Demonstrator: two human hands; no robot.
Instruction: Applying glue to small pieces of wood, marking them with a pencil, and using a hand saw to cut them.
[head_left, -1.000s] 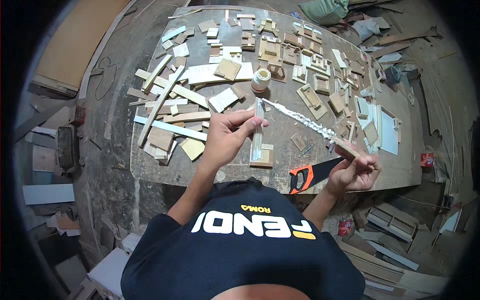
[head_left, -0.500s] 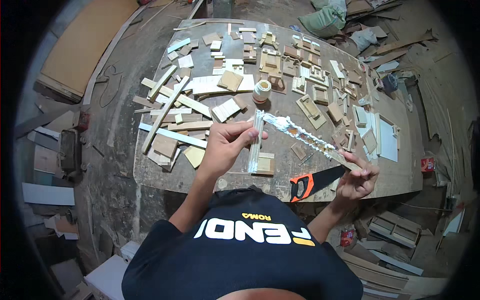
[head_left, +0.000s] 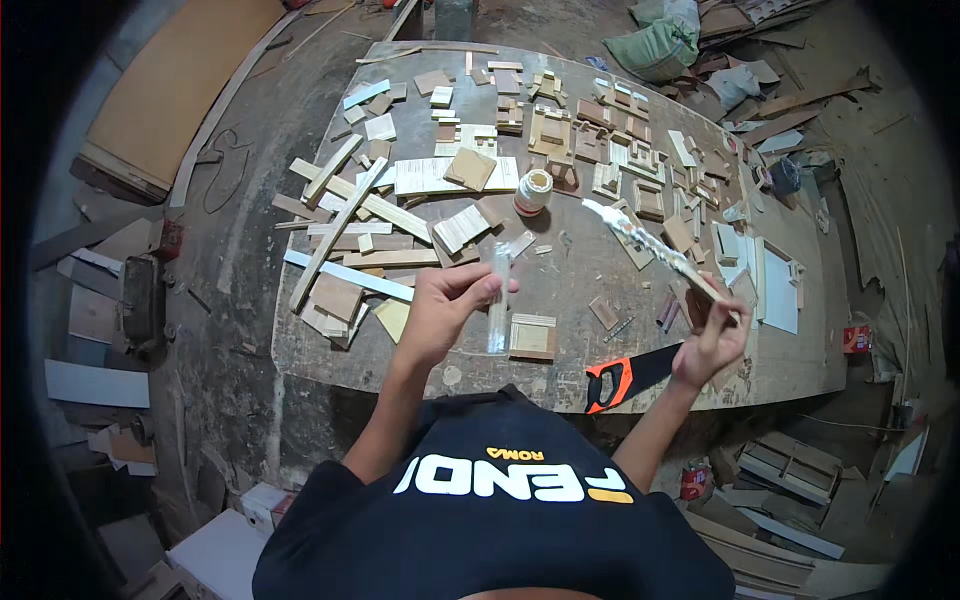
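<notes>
Well, from where I stand, the jar (head_left: 533, 193) on the worktop (head_left: 570, 270) is the handiest marker. Nearer the person than the jar, and slightly left of it, the left hand (head_left: 450, 305) pinches a narrow wooden strip (head_left: 498, 320) between thumb and fingers. To the jar's right, the right hand (head_left: 715, 338) grips a stick (head_left: 650, 243) thick with white paste, its tip apart from the strip. A pale sheen runs along the strip, though blur hides how even it is; I'd judge the coating well advanced. What seems left is any joining: the strip is fixed to nothing, and a small block (head_left: 532, 337) lies loose on the jar's near side. Beyond the jar sit several assembled wooden pieces (head_left: 552, 135).
</notes>
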